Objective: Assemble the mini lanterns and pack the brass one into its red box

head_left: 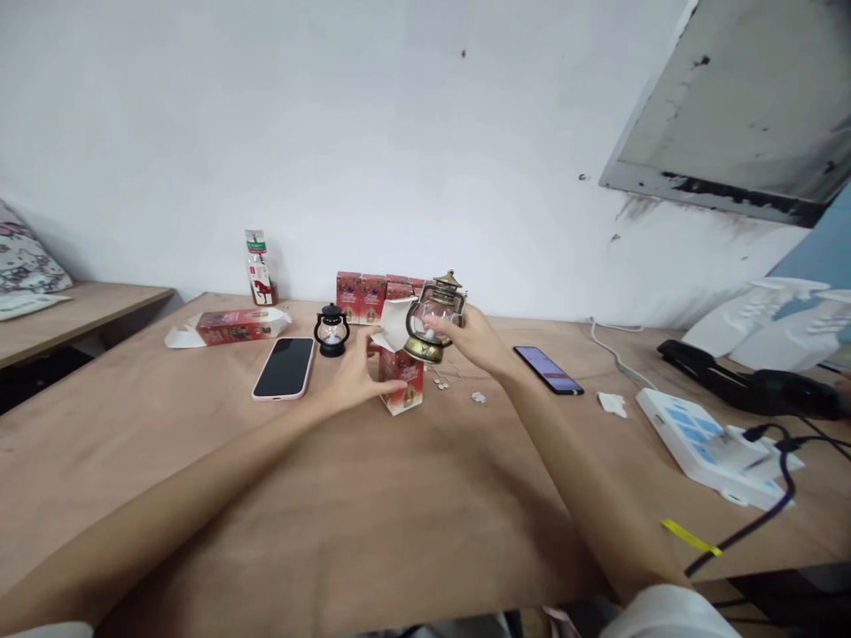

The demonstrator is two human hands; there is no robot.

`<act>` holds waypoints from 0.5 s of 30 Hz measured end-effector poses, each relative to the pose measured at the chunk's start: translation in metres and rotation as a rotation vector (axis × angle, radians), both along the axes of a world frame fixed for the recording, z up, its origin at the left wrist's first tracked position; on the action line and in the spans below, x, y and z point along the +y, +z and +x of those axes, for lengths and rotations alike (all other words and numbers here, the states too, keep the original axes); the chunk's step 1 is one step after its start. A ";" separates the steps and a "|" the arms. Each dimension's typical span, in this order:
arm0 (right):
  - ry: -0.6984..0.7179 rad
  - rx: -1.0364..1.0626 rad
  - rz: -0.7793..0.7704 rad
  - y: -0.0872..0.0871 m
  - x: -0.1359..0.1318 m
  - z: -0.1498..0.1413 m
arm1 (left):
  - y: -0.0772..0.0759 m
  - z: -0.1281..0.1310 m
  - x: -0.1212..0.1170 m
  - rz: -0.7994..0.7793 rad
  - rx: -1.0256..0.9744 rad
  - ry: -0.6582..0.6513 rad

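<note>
My right hand (475, 335) grips a small bronze-coloured lantern (433, 319) with a clear globe, tilted slightly above the table. Just below and left of it stands an upright red printed box (407, 383) with its white top flap raised. Around that box's left side my left hand (368, 377) is closed, thumb across the front. A black lantern (331, 330) of similar shape stands to the left of my left hand. Small round pieces (441, 384) lie on the table right of the box; they are too small to name.
Several red boxes (359, 297) line the wall. An opened box (236, 326) lies at left behind a pink-edged phone (284, 368), near a bottle (259, 270). At right are another phone (549, 369), a white power strip (698, 443) with cables and a black device (745, 381).
</note>
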State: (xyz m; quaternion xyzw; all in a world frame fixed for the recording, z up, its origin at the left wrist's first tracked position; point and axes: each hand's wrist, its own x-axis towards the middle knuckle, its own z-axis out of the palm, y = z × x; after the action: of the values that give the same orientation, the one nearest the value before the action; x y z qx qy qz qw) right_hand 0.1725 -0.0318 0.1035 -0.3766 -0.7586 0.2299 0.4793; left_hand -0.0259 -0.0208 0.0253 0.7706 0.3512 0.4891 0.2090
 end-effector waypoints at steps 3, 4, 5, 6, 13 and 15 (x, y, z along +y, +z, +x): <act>-0.084 0.279 -0.080 -0.010 0.009 -0.013 | -0.013 0.007 -0.002 -0.040 -0.017 -0.049; -0.098 0.333 -0.090 -0.012 0.009 -0.017 | -0.015 0.008 -0.003 -0.049 -0.010 -0.051; -0.104 0.359 -0.088 -0.013 0.009 -0.019 | -0.015 0.010 -0.004 -0.052 -0.001 -0.049; -0.109 0.360 -0.078 -0.014 0.009 -0.021 | -0.015 0.010 -0.005 -0.047 0.005 -0.043; -0.192 0.154 -0.005 -0.019 0.014 -0.014 | -0.011 0.010 -0.009 0.000 0.067 -0.082; -0.174 0.107 -0.007 -0.018 0.015 -0.012 | -0.010 0.011 -0.010 0.005 0.089 -0.093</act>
State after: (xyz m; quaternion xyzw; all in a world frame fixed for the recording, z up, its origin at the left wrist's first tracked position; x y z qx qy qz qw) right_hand 0.1609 -0.0170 0.0857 -0.4300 -0.6957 0.2099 0.5357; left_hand -0.0148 -0.0313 0.0156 0.8076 0.3225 0.4451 0.2138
